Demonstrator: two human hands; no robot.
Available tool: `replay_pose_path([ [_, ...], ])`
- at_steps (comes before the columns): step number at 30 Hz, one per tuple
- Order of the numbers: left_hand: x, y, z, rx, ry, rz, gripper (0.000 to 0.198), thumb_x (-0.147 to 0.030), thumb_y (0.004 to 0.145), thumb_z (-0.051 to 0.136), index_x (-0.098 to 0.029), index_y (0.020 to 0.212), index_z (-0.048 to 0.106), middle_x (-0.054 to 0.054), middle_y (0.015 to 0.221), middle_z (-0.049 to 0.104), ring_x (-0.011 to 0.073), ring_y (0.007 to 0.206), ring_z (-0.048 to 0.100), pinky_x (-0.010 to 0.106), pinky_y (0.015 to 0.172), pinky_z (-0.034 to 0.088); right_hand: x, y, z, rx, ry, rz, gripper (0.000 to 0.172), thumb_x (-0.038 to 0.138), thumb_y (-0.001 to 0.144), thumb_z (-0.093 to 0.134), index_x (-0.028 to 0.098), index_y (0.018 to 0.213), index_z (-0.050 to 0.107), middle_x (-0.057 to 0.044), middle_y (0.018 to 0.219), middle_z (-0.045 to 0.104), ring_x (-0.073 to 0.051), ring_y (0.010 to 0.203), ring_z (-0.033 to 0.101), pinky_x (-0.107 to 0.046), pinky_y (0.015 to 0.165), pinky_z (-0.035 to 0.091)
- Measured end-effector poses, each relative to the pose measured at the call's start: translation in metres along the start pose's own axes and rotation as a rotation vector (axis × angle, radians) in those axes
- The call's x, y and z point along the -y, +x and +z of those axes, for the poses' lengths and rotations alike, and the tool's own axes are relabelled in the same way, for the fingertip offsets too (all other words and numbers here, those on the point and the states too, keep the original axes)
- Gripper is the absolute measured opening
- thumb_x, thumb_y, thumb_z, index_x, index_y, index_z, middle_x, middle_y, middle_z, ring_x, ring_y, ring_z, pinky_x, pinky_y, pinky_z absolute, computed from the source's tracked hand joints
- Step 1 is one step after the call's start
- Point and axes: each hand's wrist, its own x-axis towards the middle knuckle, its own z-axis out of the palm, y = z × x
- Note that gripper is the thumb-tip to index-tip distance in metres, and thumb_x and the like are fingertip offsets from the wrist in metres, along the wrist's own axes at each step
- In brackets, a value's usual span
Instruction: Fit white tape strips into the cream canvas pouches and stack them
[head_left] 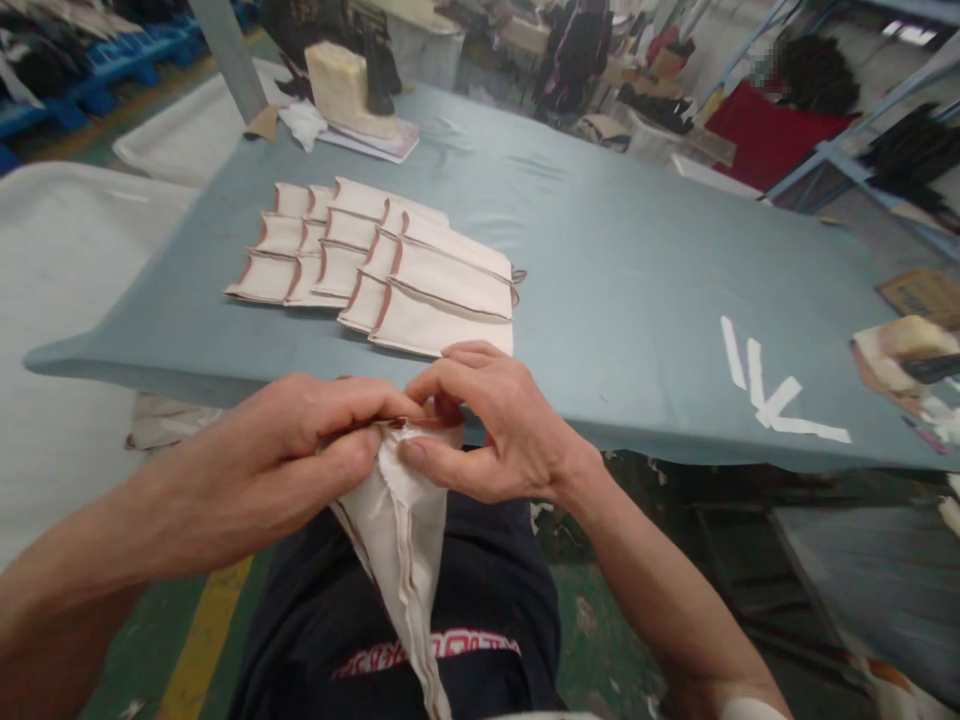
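A cream fabric pouch with brown edging [420, 520] hangs down in front of my body, its raw inner seam showing. My left hand [300, 450] pinches its top edge between thumb and fingers. On the right side of that edge, my right hand [487, 425] also grips the cloth, its thumb pressed on a white bit near the seam. Just beyond my hands, overlapping rows of finished-looking cream pouches with brown trim [450, 265] lie flat on the blue-covered table [615, 300].
White strips [757, 385] lie on the table's right side, near a tape dispenser-like object [907, 355]. A yellowish foam block [337, 85] sits at the far left corner beside a metal post [229, 55]. White tubs [67, 250] stand left; a person [806, 75] is at the back right.
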Motion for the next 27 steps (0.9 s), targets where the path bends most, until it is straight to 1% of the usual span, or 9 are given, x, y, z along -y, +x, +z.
replay_pose_path([
  [2, 0.000, -0.001, -0.001, 0.006, 0.022, -0.004, 0.025, -0.034, 0.097, 0.057, -0.025, 0.094, 0.081, 0.001, 0.088, 0.086, 0.0222, 0.077, 0.079, 0.022, 0.066, 0.057, 0.000, 0.005, -0.006, 0.084, -0.027, 0.026, 0.022, 0.040, 0.100, 0.069, 0.025, 0.085, 0.062, 0.006, 0.070, 0.060, -0.015, 0.066, 0.054, -0.033, 0.078, 0.046],
  [5, 0.004, -0.004, 0.004, -0.035, 0.090, -0.032, 0.022, -0.037, 0.099, 0.055, -0.027, 0.099, 0.074, -0.001, 0.077, 0.080, 0.0208, 0.065, 0.071, 0.026, 0.057, 0.050, 0.004, 0.006, -0.009, 0.172, 0.044, 0.111, 0.024, 0.038, 0.098, 0.064, 0.025, 0.081, 0.054, 0.008, 0.068, 0.050, -0.012, 0.063, 0.043, -0.030, 0.067, 0.033],
  [7, 0.006, -0.007, 0.008, -0.091, 0.158, -0.048, 0.017, -0.036, 0.100, 0.054, -0.027, 0.100, 0.069, -0.003, 0.074, 0.078, 0.0198, 0.061, 0.069, 0.027, 0.056, 0.047, 0.005, 0.005, -0.008, 0.195, 0.136, 0.157, 0.023, 0.038, 0.097, 0.062, 0.025, 0.080, 0.052, 0.008, 0.069, 0.047, -0.011, 0.062, 0.039, -0.029, 0.064, 0.030],
  [10, 0.003, -0.012, 0.013, -0.143, 0.223, -0.075, 0.012, -0.033, 0.099, 0.056, -0.027, 0.102, 0.065, -0.002, 0.080, 0.080, 0.0204, 0.065, 0.072, 0.029, 0.058, 0.046, 0.005, 0.003, -0.004, 0.198, 0.269, 0.219, 0.025, 0.038, 0.097, 0.063, 0.025, 0.079, 0.052, 0.008, 0.070, 0.045, -0.010, 0.062, 0.038, -0.028, 0.062, 0.029],
  [13, -0.002, -0.014, 0.015, -0.159, 0.219, -0.124, 0.011, -0.034, 0.100, 0.056, -0.027, 0.103, 0.064, -0.003, 0.083, 0.082, 0.0209, 0.070, 0.076, 0.029, 0.058, 0.044, 0.003, 0.002, 0.000, 0.189, 0.390, 0.267, 0.029, 0.041, 0.096, 0.069, 0.025, 0.079, 0.052, 0.008, 0.072, 0.044, -0.011, 0.065, 0.038, -0.027, 0.062, 0.029],
  [15, -0.001, -0.013, 0.017, -0.167, 0.190, -0.121, 0.010, -0.034, 0.101, 0.055, -0.027, 0.102, 0.063, -0.004, 0.081, 0.081, 0.0203, 0.069, 0.076, 0.029, 0.059, 0.045, 0.003, 0.003, 0.003, 0.182, 0.448, 0.308, 0.032, 0.043, 0.095, 0.070, 0.025, 0.076, 0.050, 0.007, 0.073, 0.043, -0.011, 0.066, 0.037, -0.027, 0.061, 0.028],
  [18, 0.009, -0.012, 0.019, -0.189, 0.180, -0.030, 0.007, -0.031, 0.100, 0.057, -0.027, 0.100, 0.063, -0.005, 0.080, 0.081, 0.0188, 0.066, 0.075, 0.027, 0.058, 0.044, 0.006, 0.003, 0.010, 0.135, 0.469, 0.383, 0.030, 0.038, 0.090, 0.066, 0.026, 0.072, 0.046, 0.005, 0.072, 0.042, -0.012, 0.068, 0.037, -0.028, 0.062, 0.027],
  [22, 0.026, -0.015, 0.026, -0.257, 0.259, 0.110, 0.012, -0.023, 0.102, 0.055, -0.027, 0.105, 0.066, -0.006, 0.082, 0.077, 0.0163, 0.062, 0.072, 0.027, 0.056, 0.044, 0.010, -0.001, 0.024, -0.004, 0.461, 0.473, 0.021, 0.029, 0.081, 0.062, 0.026, 0.070, 0.045, 0.004, 0.069, 0.041, -0.014, 0.067, 0.038, -0.030, 0.061, 0.027],
  [27, 0.042, -0.020, 0.038, -0.288, 0.326, 0.328, 0.022, -0.014, 0.107, 0.049, -0.029, 0.112, 0.065, -0.004, 0.089, 0.073, 0.0174, 0.072, 0.072, 0.028, 0.067, 0.052, 0.008, -0.011, 0.036, -0.040, 0.759, 0.565, 0.030, 0.036, 0.084, 0.077, 0.025, 0.070, 0.052, 0.008, 0.064, 0.041, -0.011, 0.061, 0.036, -0.026, 0.058, 0.031],
])
